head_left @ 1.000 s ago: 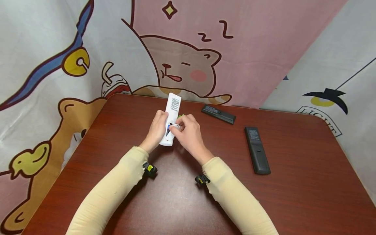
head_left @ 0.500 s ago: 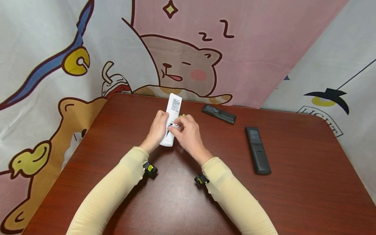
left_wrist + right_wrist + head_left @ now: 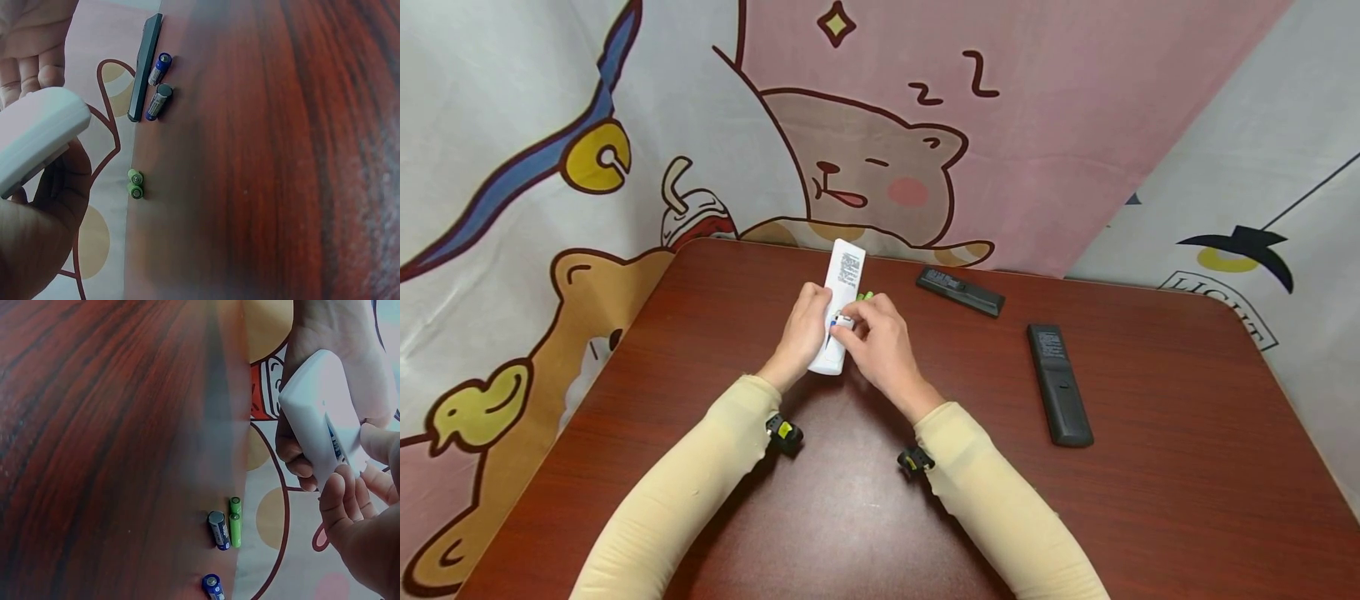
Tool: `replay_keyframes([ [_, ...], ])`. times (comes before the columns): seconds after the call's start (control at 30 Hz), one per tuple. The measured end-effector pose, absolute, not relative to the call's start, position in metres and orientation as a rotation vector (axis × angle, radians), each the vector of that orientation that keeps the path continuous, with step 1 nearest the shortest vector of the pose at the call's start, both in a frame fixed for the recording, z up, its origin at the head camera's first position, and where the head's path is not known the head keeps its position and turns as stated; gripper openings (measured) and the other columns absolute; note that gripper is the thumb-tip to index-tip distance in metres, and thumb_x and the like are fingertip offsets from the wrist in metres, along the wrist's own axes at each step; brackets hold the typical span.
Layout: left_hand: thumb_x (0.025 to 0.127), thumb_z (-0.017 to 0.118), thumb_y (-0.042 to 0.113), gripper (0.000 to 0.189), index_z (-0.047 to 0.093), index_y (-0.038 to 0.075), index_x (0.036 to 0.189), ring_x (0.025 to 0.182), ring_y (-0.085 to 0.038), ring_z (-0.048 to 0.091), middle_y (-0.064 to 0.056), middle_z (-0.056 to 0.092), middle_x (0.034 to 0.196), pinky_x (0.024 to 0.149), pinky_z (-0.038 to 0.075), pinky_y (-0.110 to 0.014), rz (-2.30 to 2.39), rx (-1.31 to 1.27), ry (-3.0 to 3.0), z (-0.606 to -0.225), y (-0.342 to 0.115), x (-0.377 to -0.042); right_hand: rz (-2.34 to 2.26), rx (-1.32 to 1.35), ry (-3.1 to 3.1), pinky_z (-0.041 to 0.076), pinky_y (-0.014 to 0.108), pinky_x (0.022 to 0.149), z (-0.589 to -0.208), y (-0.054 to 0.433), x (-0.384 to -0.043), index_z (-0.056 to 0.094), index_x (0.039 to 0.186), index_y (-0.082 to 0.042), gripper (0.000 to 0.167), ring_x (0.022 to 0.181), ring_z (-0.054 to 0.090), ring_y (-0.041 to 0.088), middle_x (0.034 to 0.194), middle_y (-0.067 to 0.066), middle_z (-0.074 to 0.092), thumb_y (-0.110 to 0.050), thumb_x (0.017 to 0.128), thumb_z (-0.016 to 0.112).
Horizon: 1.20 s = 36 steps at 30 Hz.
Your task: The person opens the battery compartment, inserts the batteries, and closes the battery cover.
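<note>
As we read the head view, the left hand [image 3: 805, 329] grips the long white plastic remote control [image 3: 842, 287] above the red-brown wood-grain table [image 3: 857, 500]. We find its printed back upward, its long axis running away from the person, and its labelled end pointing at the cartoon-printed cloth [image 3: 1037, 125], slightly rightward; the battery bay occupies the near end. There the right hand [image 3: 880, 337] works with thumb and fingers pinched together. From the left wrist, we see the rounded white end directed towards that view's upper right, with a pair of small green cylindrical batteries [image 3: 135, 184] on the tabletop. From the right wrist, we see the right hand pinching a thin white plastic cover [image 3: 349, 445], tilted over a blue cylindrical battery [image 3: 336, 449]. We judge the step to be handling this cover; fitting or removal, we cannot tell. The next move calls for a steady left grip and the cover aligned with the bay.
</note>
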State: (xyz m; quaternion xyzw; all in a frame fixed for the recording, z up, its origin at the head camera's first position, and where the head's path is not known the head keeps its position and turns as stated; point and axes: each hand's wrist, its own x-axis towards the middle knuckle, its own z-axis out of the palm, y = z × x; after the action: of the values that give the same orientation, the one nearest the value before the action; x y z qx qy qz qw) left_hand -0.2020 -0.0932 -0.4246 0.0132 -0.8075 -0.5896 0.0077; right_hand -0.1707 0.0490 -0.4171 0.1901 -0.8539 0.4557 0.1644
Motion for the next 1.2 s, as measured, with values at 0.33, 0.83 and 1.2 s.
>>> replay_keyframes([
  [0.33, 0.108, 0.035, 0.029, 0.032, 0.051, 0.001, 0.11, 0.098, -0.033, 0.056, -0.019, 0.056, 0.099, 0.082, 0.041, -0.034, -1.871, 0.016, -2.479, -0.4241, -0.0929, -0.2016, 1.287, 0.546, -2.461, 0.049, 0.032, 0.073, -0.4162, 0.0486, -0.1696, 0.071, 0.108, 0.0, 0.019, 0.082, 0.063, 0.026, 0.096, 0.014, 0.06, -0.004, 0.09, 0.076],
  [0.83, 0.108, 0.035, 0.029, 0.032, 0.051, 0.001, 0.111, 0.098, -0.031, 0.054, -0.018, 0.054, 0.1, 0.083, 0.042, -0.036, -1.894, 0.043, -2.472, -0.4212, -0.0922, -0.1998, 1.35, 0.45, -2.486, 0.053, 0.03, 0.074, -0.4189, 0.049, -0.1717, 0.065, 0.1, 0.001, 0.021, 0.081, 0.065, 0.025, 0.095, 0.014, 0.06, -0.008, 0.088, 0.081],
  [1.2, 0.11, 0.033, 0.029, 0.03, 0.047, 0.003, 0.109, 0.084, -0.021, 0.053, -0.014, 0.052, 0.095, 0.072, 0.045, -0.03, -1.99, 0.05, -2.423, -0.4202, -0.0916, -0.1981, 1.37, 0.37, -2.544, 0.054, 0.033, 0.073, -0.4162, 0.0493, -0.1741, 0.066, 0.092, -0.001, 0.023, 0.08, 0.067, 0.026, 0.088, 0.013, 0.064, -0.016, 0.087, 0.084],
])
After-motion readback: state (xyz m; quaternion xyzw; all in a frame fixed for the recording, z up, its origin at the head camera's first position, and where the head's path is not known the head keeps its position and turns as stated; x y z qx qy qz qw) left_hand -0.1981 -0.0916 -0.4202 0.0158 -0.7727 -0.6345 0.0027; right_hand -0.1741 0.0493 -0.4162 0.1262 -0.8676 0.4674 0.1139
